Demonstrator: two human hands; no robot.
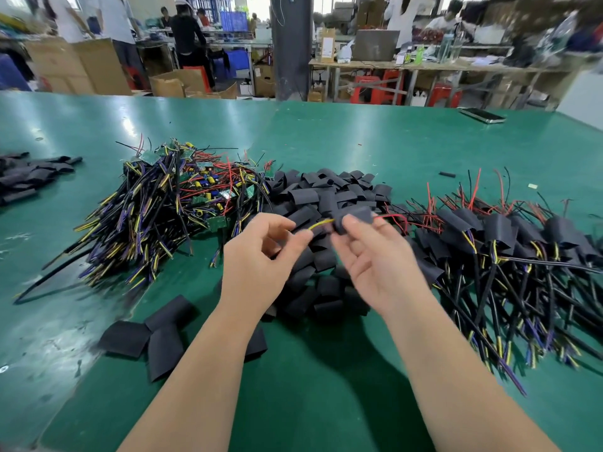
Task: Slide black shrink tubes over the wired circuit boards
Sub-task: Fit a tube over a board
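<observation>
Above the green table [326,370] my right hand [375,259] pinches a black shrink tube [354,216] that covers a wired circuit board; red wires stick out of its right end. My left hand [261,256] pinches the yellow and black wires [321,224] that come out of the tube's left end. A heap of bare wired boards [169,203] lies to the left. Behind and under my hands sits a heap of loose black tubes [326,194]. Boards with tubes on them [509,243] are piled at the right.
Three flat black tubes [153,334] lie near the front left. More black tubes [29,177] lie at the far left edge. A phone-like device [483,115] rests at the table's back right. Several people work at benches beyond the table.
</observation>
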